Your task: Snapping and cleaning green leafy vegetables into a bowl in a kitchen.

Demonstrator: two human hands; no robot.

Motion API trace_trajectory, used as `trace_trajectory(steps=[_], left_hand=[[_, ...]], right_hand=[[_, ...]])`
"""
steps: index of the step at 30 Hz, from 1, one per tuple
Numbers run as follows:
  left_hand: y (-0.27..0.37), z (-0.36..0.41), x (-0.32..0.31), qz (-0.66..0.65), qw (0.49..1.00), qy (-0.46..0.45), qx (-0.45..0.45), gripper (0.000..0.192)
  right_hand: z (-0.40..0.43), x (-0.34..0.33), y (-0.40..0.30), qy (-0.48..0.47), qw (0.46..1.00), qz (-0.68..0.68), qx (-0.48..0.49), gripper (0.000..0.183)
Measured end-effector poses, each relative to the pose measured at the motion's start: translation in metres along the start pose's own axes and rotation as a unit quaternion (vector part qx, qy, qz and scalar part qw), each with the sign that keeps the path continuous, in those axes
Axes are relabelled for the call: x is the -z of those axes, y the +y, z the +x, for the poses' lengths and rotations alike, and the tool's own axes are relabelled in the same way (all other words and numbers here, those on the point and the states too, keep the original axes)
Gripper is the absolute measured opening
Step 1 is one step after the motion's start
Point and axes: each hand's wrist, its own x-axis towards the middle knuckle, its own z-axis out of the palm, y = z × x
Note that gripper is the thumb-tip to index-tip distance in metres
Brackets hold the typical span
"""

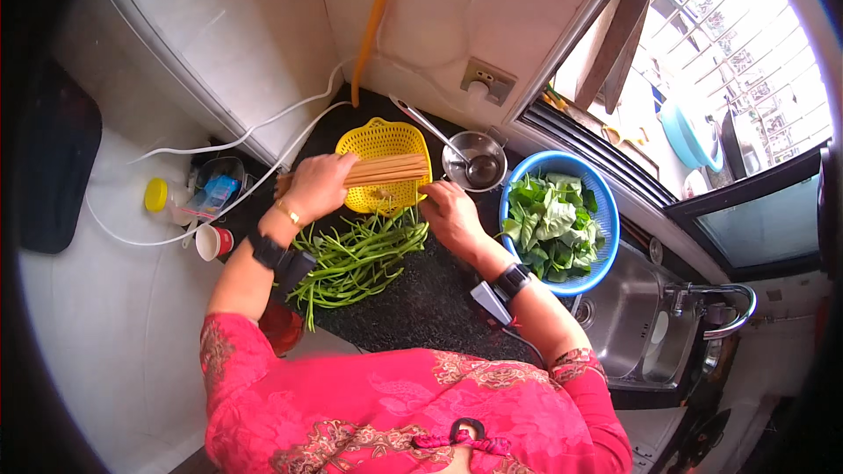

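My left hand [319, 183] grips a bundle of wooden chopsticks [388, 169], which lies level across a yellow plastic draining basket [380, 134]. The bundle's far end reaches the basket's right side. At that side, the fingers of my right hand [454, 214] are curled on the basket's rim. A few small bits rest on the basket floor, too small to name. Just below the basket, a heap of green leaf-vegetable stems [359, 256] lies on the black speckled countertop [421, 303]. Right of my right hand stands a blue plastic colander [614, 230] filled with loose green leaves [553, 217].
Behind my right hand is a metal bowl [451, 174] with a ladle [428, 123] in it. White cables [290, 108] cross at left, near a paper cup [212, 242] and a yellow-lidded jar [158, 196]. A steel sink [619, 316] is at right, below a barred window [744, 32].
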Motion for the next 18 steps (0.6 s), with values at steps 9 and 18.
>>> trace_trajectory(steps=[9, 18], left_hand=[[0.009, -0.08, 0.016, -0.065, 0.978, 0.085, 0.178, 0.024], [0.033, -0.106, 0.013, -0.077, 0.964, 0.102, 0.233, 0.026]], right_hand=[[0.058, -0.075, 0.003, -0.303, 0.93, -0.2, -0.064, 0.035], [0.06, -0.08, 0.004, -0.359, 0.893, -0.269, -0.05, 0.034]])
